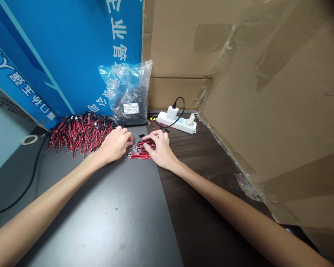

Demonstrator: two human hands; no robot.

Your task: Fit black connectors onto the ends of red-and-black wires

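Observation:
My left hand [117, 144] has its fingers curled into a pinch at the left end of a small spread of red and black wires [139, 155]. What it pinches is too small to make out. Over the right end of these wires bends my right hand [161, 149], its thumb and forefinger closed about a thin dark wire by the fingertips. Silvery metal tips show among the spread wires. Several tiny black pieces [141, 135] lie just beyond the hands. Left of my left hand is a large heap of red and black wires with black connectors [79, 134].
Behind the hands stands a clear plastic bag of black parts [132, 100]. A white power strip [180, 123] with a plugged-in adapter sits to its right. Blue board [80, 48] and brown cardboard [272, 111] wall the table. At left are a black cable [30, 181] and a pale ring [29, 139].

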